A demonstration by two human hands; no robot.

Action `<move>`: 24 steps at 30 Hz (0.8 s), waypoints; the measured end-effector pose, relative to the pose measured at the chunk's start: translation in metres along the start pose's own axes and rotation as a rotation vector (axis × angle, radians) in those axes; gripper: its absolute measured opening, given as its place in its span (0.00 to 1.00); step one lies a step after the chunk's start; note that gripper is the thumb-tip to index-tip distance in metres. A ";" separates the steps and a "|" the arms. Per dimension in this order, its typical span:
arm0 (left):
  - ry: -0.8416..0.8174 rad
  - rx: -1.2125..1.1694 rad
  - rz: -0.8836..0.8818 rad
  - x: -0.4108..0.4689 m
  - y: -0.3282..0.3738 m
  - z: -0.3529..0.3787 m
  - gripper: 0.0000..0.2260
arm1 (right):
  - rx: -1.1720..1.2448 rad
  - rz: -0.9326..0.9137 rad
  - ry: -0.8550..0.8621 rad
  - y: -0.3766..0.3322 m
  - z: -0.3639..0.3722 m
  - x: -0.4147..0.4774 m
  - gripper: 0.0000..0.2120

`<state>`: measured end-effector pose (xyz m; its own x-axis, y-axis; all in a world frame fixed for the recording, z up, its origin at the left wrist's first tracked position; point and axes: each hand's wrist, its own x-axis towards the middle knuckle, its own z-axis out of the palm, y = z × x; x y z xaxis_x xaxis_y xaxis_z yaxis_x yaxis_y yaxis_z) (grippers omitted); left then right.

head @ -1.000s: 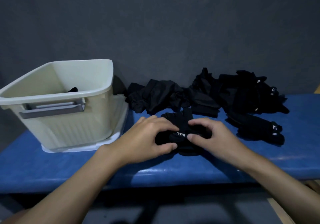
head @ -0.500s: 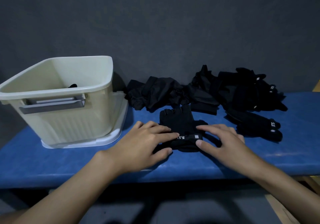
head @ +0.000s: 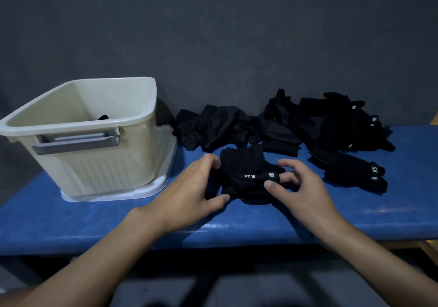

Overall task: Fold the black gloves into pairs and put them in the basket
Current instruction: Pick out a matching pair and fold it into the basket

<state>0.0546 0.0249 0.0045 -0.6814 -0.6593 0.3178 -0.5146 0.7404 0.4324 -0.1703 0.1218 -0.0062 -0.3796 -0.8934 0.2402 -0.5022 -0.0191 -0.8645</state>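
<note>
A black fingerless glove pair [head: 244, 169] with a white-lettered wrist strap lies on the blue bench [head: 71, 216] in front of me. My left hand [head: 189, 188] grips its left edge, thumb under the cuff side and fingers curled over the top. My right hand [head: 296, 185] pinches the strap end on the right with thumb and fingers. The cream plastic basket [head: 132, 117] stands at the left, and a bit of black glove [head: 102, 117] shows inside it.
A heap of black gloves [head: 284, 124] runs along the back of the bench against the dark wall. Another folded pair [head: 350, 171] lies right of my right hand. The basket stands on a white lid [head: 151, 188]. The bench's front edge is near my forearms.
My fingers have gone from lying flat over the glove's strap to curling round its two sides. The glove has stayed in the same spot on the bench.
</note>
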 end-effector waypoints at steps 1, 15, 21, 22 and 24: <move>0.020 0.012 0.013 0.001 -0.001 0.001 0.21 | 0.028 0.010 0.005 -0.001 0.000 0.001 0.24; 0.093 0.219 0.202 0.005 -0.007 0.009 0.17 | 0.382 0.002 0.236 -0.013 -0.001 0.013 0.24; 0.031 0.294 0.196 0.010 0.001 0.004 0.19 | 0.453 0.028 0.240 -0.009 -0.003 0.014 0.25; 0.031 0.306 0.201 0.010 0.002 0.004 0.19 | 0.447 0.053 0.211 -0.007 -0.001 0.013 0.27; 0.046 0.335 0.217 0.010 0.005 0.004 0.19 | 0.443 0.079 0.177 -0.005 0.002 0.012 0.30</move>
<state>0.0431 0.0222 0.0066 -0.7730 -0.4822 0.4122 -0.5076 0.8599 0.0540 -0.1710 0.1106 0.0003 -0.5485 -0.8107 0.2048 -0.1020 -0.1782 -0.9787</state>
